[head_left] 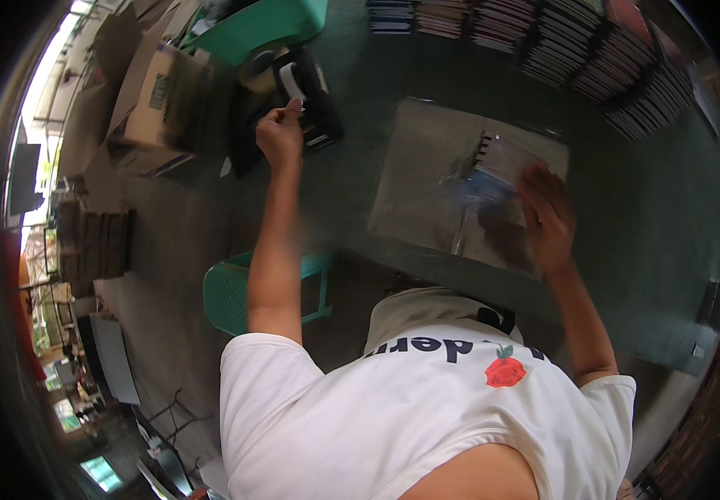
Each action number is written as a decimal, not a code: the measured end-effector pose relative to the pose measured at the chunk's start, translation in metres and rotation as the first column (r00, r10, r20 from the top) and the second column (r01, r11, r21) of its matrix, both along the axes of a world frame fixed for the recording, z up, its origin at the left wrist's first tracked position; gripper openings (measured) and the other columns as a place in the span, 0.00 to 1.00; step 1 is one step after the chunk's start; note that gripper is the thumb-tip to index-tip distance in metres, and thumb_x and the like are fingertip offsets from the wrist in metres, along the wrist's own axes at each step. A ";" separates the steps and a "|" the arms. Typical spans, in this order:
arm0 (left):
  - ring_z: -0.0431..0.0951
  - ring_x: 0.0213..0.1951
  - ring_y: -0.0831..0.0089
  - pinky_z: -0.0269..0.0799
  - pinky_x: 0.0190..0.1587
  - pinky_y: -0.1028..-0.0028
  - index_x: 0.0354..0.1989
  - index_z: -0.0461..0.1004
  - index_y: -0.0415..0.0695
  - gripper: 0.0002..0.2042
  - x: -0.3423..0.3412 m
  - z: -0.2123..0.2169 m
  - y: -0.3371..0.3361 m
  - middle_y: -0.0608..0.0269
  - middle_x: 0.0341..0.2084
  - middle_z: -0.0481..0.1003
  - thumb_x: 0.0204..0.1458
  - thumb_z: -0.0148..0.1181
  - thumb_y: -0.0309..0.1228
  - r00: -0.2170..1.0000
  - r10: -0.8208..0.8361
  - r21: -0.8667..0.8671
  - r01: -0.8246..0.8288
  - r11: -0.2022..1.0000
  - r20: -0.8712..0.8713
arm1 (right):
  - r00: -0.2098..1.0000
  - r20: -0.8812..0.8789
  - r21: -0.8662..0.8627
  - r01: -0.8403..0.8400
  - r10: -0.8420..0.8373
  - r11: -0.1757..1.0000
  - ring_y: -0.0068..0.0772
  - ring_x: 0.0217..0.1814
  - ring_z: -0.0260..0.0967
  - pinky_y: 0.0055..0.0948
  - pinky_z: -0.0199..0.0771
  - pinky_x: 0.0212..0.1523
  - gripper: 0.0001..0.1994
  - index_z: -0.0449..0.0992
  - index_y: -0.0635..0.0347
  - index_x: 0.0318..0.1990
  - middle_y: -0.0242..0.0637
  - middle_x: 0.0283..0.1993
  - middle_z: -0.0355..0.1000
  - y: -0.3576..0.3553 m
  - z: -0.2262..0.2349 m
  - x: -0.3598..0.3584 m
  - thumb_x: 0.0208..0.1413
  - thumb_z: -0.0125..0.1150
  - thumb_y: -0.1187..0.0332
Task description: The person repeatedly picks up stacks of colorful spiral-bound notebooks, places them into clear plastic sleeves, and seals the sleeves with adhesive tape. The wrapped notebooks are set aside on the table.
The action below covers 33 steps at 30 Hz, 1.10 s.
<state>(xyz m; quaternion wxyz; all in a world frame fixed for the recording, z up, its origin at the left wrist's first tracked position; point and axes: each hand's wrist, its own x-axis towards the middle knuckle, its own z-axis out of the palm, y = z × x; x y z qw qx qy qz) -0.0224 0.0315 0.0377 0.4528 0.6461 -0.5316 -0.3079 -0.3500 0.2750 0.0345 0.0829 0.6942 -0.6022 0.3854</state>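
My left hand (280,137) is closed in a pinch at the near side of a black tape dispenser (318,108). A pale speck shows at its fingertips, too small to make out. A wide tape roll (260,73) and a white ring-like part (292,85) sit at the dispenser. My right hand (548,210) lies with fingers stretched out at the right edge of a small notebook (506,160) with dark binding loops and a blue lower part. Beneath the notebook is a large clear plastic sheet or sleeve (414,200), flat on the dark green table (335,196).
Several stacks of thin books (572,46) line the table's far right. A green bin (268,29) and a cardboard box (164,100) stand at the far left. Below the table's left side is a green plastic stool (228,296). More stacked cardboard (93,237) is farther left.
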 end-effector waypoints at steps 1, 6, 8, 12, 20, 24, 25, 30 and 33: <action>0.72 0.23 0.78 0.67 0.27 0.75 0.22 0.75 0.39 0.15 -0.004 0.008 0.014 0.66 0.19 0.74 0.47 0.64 0.40 1.000 0.013 -0.017 -0.013 1.000 0.019 | 1.000 0.000 0.004 0.013 -0.013 1.000 0.40 0.57 0.65 0.42 0.62 0.56 0.10 0.75 0.56 0.41 0.37 0.48 0.72 0.001 0.000 0.000 0.49 0.58 0.75; 0.77 0.25 0.63 0.71 0.30 0.69 0.22 0.75 0.37 0.11 0.041 -0.009 0.038 0.54 0.21 0.76 0.46 0.61 0.34 0.827 -0.252 0.190 0.178 0.965 0.502 | 1.000 -0.017 -0.006 -0.025 0.025 1.000 0.39 0.58 0.64 0.42 0.63 0.56 0.15 0.76 0.55 0.40 0.36 0.50 0.70 0.002 -0.001 -0.004 0.41 0.61 0.77; 0.77 0.30 0.52 0.72 0.33 0.63 0.28 0.76 0.37 0.09 0.050 0.019 0.019 0.47 0.29 0.76 0.45 0.58 0.31 0.286 -0.423 0.408 0.113 0.906 0.860 | 0.999 -0.038 0.002 -0.021 0.021 1.000 0.39 0.59 0.62 0.41 0.63 0.55 0.17 0.76 0.54 0.41 0.34 0.52 0.68 0.004 0.003 -0.005 0.39 0.62 0.77; 0.74 0.23 0.70 0.69 0.29 0.71 0.30 0.76 0.37 0.10 -0.089 0.101 0.025 0.58 0.21 0.74 0.50 0.56 0.32 0.390 -0.849 0.367 0.777 0.511 0.357 | 0.998 -0.013 -0.020 0.065 -0.065 0.998 0.38 0.58 0.60 0.39 0.63 0.55 0.18 0.76 0.53 0.42 0.32 0.53 0.65 0.003 0.006 -0.004 0.38 0.61 0.75; 0.66 0.22 0.79 0.64 0.27 0.76 0.27 0.74 0.38 0.12 -0.226 0.082 0.064 0.64 0.15 0.69 0.48 0.57 0.37 -0.146 -0.973 0.523 0.852 -0.032 0.178 | 1.000 -0.004 0.009 0.014 -0.013 1.000 0.33 0.54 0.63 0.36 0.61 0.50 0.16 0.76 0.52 0.41 0.28 0.47 0.68 0.005 0.008 -0.008 0.40 0.59 0.74; 0.68 0.20 0.74 0.66 0.27 0.73 0.28 0.76 0.37 0.14 -0.225 0.085 0.059 0.60 0.15 0.70 0.46 0.59 0.38 -0.221 -0.966 0.568 0.816 -0.105 0.138 | 0.987 0.151 -0.049 0.060 -0.052 0.997 0.32 0.52 0.64 0.36 0.61 0.49 0.16 0.73 0.53 0.41 0.27 0.46 0.69 0.001 -0.004 -0.004 0.40 0.61 0.73; 0.69 0.20 0.71 0.66 0.26 0.72 0.28 0.76 0.36 0.14 -0.227 0.087 0.060 0.59 0.15 0.71 0.46 0.59 0.38 -0.221 -0.968 0.578 0.808 -0.112 0.121 | 0.976 0.211 -0.061 0.074 -0.060 0.995 0.32 0.52 0.64 0.36 0.61 0.49 0.16 0.73 0.53 0.41 0.27 0.45 0.69 0.000 -0.007 -0.004 0.40 0.62 0.73; 0.71 0.19 0.62 0.67 0.25 0.68 0.24 0.76 0.37 0.16 -0.225 0.080 0.071 0.52 0.16 0.72 0.43 0.62 0.41 -0.210 -0.851 0.480 0.875 0.055 0.481 | 0.997 0.061 -0.072 0.041 -0.037 0.997 0.33 0.52 0.65 0.36 0.63 0.49 0.17 0.72 0.55 0.42 0.30 0.47 0.69 -0.004 -0.005 -0.009 0.40 0.64 0.72; 0.72 0.20 0.64 0.67 0.25 0.68 0.22 0.75 0.37 0.18 -0.214 0.084 0.067 0.53 0.15 0.72 0.40 0.65 0.43 -0.111 -0.838 0.503 0.839 0.209 0.534 | 0.999 0.032 -0.073 -0.009 0.012 0.997 0.36 0.52 0.65 0.35 0.65 0.49 0.16 0.73 0.55 0.41 0.33 0.48 0.68 -0.002 -0.005 -0.012 0.41 0.64 0.73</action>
